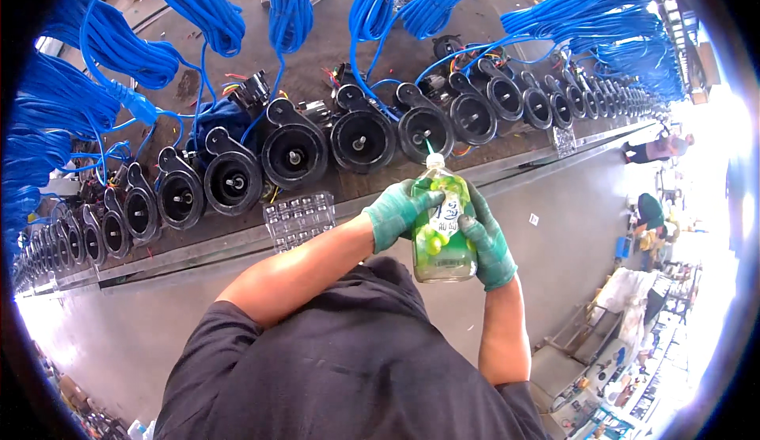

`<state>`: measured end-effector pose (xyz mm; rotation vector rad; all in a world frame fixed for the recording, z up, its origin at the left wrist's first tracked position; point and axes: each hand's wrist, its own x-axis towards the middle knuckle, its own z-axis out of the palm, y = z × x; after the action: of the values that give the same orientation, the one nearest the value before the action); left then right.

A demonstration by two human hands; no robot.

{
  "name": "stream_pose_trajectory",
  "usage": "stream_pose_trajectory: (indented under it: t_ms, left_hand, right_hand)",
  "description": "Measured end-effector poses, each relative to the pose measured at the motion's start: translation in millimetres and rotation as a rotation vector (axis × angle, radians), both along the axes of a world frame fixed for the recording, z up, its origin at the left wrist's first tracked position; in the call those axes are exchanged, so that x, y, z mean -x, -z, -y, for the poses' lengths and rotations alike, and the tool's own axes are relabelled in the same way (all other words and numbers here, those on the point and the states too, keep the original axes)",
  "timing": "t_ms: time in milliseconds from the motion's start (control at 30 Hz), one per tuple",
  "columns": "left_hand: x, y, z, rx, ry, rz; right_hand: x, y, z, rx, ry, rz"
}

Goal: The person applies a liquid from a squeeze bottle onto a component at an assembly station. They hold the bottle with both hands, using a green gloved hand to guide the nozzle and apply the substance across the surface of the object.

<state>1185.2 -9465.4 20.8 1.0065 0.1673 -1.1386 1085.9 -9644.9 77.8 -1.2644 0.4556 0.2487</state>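
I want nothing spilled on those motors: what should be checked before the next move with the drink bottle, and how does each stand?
1. Both hands on the bottle: ok, left hand and right hand grip it.
2. Bottle upright: ok.
3. Cap closed: cannot tell.
4. Bottle clear of the black motor housings: ok.
5. Blue cable bundles away from the hands: ok.

Clear glossy plastic drink bottle point(443, 226) with green liquid, gripped by green knit cloth gloves, kinda rough. Black matt plastic motor housings point(294, 151), shiny blue rubbery cable bundles point(289, 0), clear plastic tray point(301, 218).
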Motion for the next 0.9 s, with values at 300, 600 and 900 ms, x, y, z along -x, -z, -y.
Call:
stream_pose_trajectory:
  t_ms: [300, 600, 900]
  left_hand:
    - [12, 5, 24, 0.068, -0.089, -0.023]
    - [26, -9, 96, 0.004, -0.29, 0.048]
    - [3, 4, 151, 0.077, -0.266, -0.006]
  right_hand:
    - [-2, 2, 35, -0.065, -0.088, 0.0]
    - [-15, 13, 121, -0.09, -0.241, 0.09]
    - [-37, 29, 177, -0.134, -0.205, 0.047]
